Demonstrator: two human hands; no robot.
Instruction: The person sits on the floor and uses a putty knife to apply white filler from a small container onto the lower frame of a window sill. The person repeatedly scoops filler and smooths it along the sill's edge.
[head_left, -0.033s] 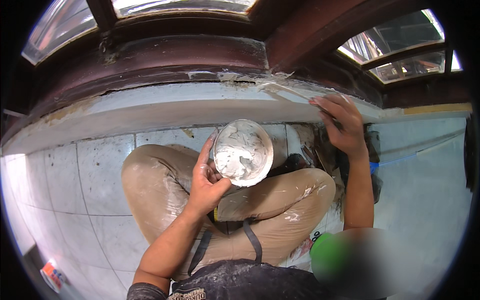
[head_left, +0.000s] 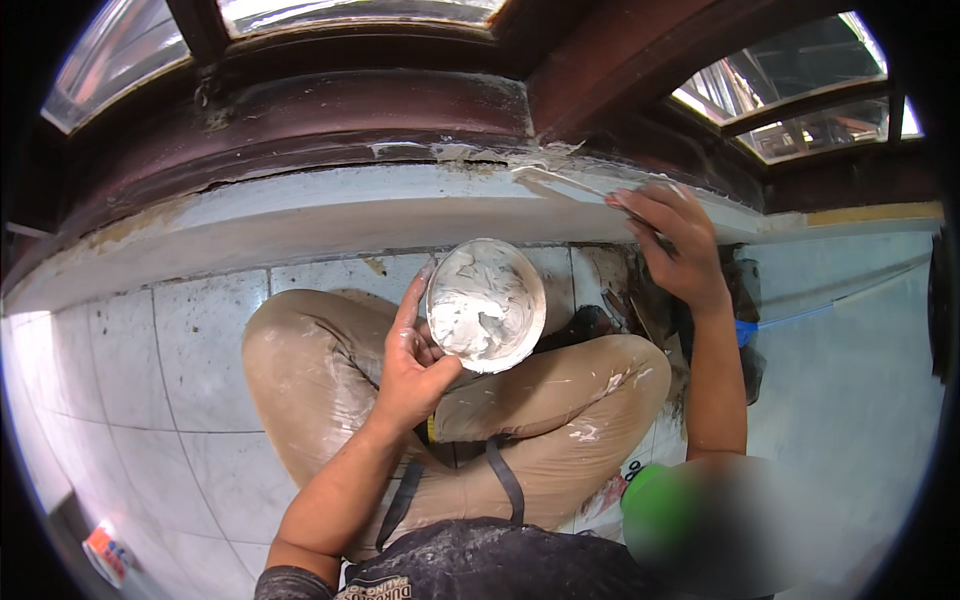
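Note:
My left hand (head_left: 415, 370) is closed around the side of a round white tub (head_left: 538, 322), with its thumb at the near rim. Thick white putty (head_left: 470, 300) lies smeared inside the tub. My right hand (head_left: 677, 238) pinches a thin putty spatula (head_left: 575, 183) by its handle end, up and to the right of the tub. The spatula's tip, pale with putty, reaches the wall ledge (head_left: 370, 190) just under the dark red wooden frame (head_left: 400, 112). Patchy white filler (head_left: 470, 155) marks the joint there; I cannot tell how firmly the tip touches.
My crossed legs (head_left: 310, 380) in putty-spotted trousers rest on white floor tiles (head_left: 215, 350). Debris and dark bags (head_left: 745, 290) lie by the right wall corner, near a blue-handled item (head_left: 745, 332). A green round object (head_left: 655, 505) is at the lower right. Glass panes (head_left: 800, 90) sit above.
My right hand and the spatula have shifted slightly to the left along the ledge. My left hand and the tub have stayed in place.

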